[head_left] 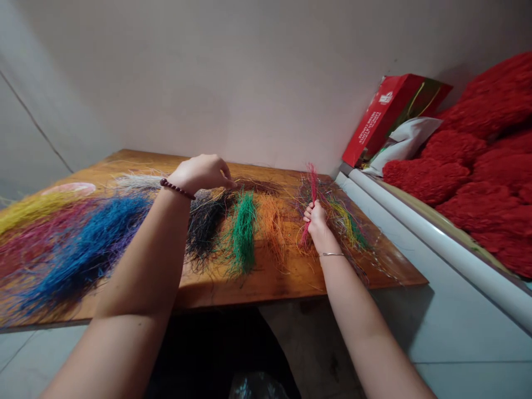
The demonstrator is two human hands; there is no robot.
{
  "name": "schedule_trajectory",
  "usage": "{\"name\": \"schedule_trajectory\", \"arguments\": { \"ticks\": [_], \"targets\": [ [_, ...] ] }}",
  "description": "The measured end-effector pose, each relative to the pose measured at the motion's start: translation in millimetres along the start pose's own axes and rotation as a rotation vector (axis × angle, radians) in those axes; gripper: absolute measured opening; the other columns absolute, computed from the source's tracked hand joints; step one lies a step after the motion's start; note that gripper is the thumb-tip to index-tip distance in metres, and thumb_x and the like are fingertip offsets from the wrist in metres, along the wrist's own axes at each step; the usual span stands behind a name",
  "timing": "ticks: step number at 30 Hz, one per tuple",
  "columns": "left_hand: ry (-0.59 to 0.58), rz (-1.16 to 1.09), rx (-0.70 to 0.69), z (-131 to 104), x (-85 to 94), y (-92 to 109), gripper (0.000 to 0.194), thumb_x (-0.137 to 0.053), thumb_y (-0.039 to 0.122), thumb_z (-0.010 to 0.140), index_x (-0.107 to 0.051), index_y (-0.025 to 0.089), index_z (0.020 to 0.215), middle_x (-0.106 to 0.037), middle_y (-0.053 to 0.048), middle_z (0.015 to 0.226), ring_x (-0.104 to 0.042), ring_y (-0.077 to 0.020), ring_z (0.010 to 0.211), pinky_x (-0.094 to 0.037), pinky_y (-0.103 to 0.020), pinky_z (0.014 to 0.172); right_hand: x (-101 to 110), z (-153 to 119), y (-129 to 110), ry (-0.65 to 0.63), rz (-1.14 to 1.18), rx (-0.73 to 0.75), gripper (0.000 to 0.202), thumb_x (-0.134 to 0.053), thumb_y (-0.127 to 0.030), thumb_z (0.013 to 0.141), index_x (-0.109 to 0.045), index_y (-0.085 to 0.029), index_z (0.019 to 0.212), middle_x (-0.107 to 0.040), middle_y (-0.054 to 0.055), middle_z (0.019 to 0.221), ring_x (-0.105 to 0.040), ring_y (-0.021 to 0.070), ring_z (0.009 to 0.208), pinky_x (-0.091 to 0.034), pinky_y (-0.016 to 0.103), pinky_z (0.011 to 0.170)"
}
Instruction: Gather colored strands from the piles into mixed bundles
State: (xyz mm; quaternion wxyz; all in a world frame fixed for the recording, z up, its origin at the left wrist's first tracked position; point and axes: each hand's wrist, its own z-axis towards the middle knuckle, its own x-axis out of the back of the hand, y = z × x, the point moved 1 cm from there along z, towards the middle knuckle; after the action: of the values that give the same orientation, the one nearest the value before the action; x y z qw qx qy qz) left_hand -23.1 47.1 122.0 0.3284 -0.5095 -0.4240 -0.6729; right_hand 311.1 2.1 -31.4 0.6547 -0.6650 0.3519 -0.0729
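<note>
My right hand is wrapped round a bundle of pink strands, which stands upright above the right part of the wooden table. My left hand, palm down with fingers bent, hovers over the back of the table near brown strands; its fingertips are together, and whether a thin strand is between them is too small to tell. Below it lie black strands and green strands. Orange strands lie between the green ones and my right hand.
Blue strands, pink strands and yellow strands cover the table's left. Mixed strands lie at the right. Beyond are a red box, a white bag and red fluffy bundles. A wall closes the back.
</note>
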Motion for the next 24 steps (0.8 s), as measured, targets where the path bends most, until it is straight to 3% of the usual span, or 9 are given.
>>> {"name": "schedule_trajectory", "arguments": {
  "ticks": [3, 6, 9, 12, 16, 21, 24],
  "targets": [
    [0.130, -0.068, 0.028, -9, 7.7, 3, 0.038, -0.067, 0.055, 0.071, -0.077, 0.024, 0.090, -0.074, -0.009, 0.088, -0.065, -0.0226, 0.084, -0.046, -0.032, 0.074, 0, 0, 0, 0.003, -0.008, -0.008, 0.039, -0.033, -0.037, 0.102, -0.033, -0.020, 0.067, -0.024, -0.010, 0.047, -0.018, 0.0042, 0.032, -0.014, 0.017, 0.030],
    [0.369, -0.203, 0.033, -19, 15.8, 10, 0.037, -0.062, 0.051, 0.079, -0.076, 0.020, 0.093, -0.074, -0.010, 0.092, -0.063, -0.0202, 0.083, -0.046, -0.032, 0.075, 0, 1, 0, 0.009, -0.010, -0.015, 0.040, -0.032, -0.037, 0.102, -0.035, -0.020, 0.067, -0.024, -0.010, 0.046, -0.018, 0.0043, 0.031, -0.014, 0.017, 0.030],
    [0.508, -0.380, -0.063, -29, 22.8, 22, 0.032, -0.060, 0.043, 0.084, -0.072, 0.015, 0.095, -0.072, -0.010, 0.092, -0.062, -0.0169, 0.082, -0.047, -0.029, 0.074, -1, 1, 0, 0.015, -0.008, -0.022, 0.040, -0.031, -0.037, 0.102, -0.034, -0.020, 0.066, -0.023, -0.010, 0.045, -0.017, 0.0043, 0.031, -0.013, 0.017, 0.030],
    [0.461, -0.553, -0.159, -38, 29.4, 36, 0.033, -0.057, 0.041, 0.090, -0.068, 0.013, 0.103, -0.069, -0.009, 0.094, -0.061, -0.0148, 0.085, -0.046, -0.025, 0.071, -2, 0, -2, 0.014, -0.007, -0.035, 0.040, -0.030, -0.037, 0.103, -0.031, -0.021, 0.066, -0.022, -0.010, 0.044, -0.015, 0.0046, 0.031, -0.012, 0.017, 0.029],
    [0.395, -0.617, -0.197, -55, 37.8, 57, 0.039, -0.045, 0.043, 0.097, -0.063, 0.012, 0.114, -0.064, -0.006, 0.094, -0.059, -0.0114, 0.084, -0.042, -0.022, 0.068, -2, 0, -5, -0.010, -0.008, -0.051, 0.040, -0.029, -0.039, 0.102, -0.030, -0.021, 0.066, -0.020, -0.010, 0.044, -0.013, 0.0054, 0.031, -0.010, 0.017, 0.029],
    [0.364, -0.689, -0.452, -96, 32.0, 88, 0.027, -0.061, 0.040, 0.091, -0.069, 0.015, 0.094, -0.064, -0.004, 0.079, -0.057, -0.0100, 0.073, -0.043, -0.022, 0.062, 2, 7, -4, -0.001, -0.031, -0.016, 0.040, -0.034, -0.042, 0.099, -0.030, -0.022, 0.065, -0.021, -0.010, 0.044, -0.014, 0.0059, 0.031, -0.011, 0.018, 0.028],
    [0.345, -0.673, -0.477, -127, 23.7, 86, 0.026, -0.060, 0.040, 0.091, -0.070, 0.017, 0.088, -0.066, -0.004, 0.077, -0.057, -0.0096, 0.069, -0.045, -0.022, 0.062, 3, 10, -2, -0.023, -0.032, 0.005, 0.041, -0.037, -0.045, 0.098, -0.030, -0.022, 0.065, -0.022, -0.010, 0.045, -0.015, 0.0057, 0.030, -0.011, 0.019, 0.028]
  ]
}}
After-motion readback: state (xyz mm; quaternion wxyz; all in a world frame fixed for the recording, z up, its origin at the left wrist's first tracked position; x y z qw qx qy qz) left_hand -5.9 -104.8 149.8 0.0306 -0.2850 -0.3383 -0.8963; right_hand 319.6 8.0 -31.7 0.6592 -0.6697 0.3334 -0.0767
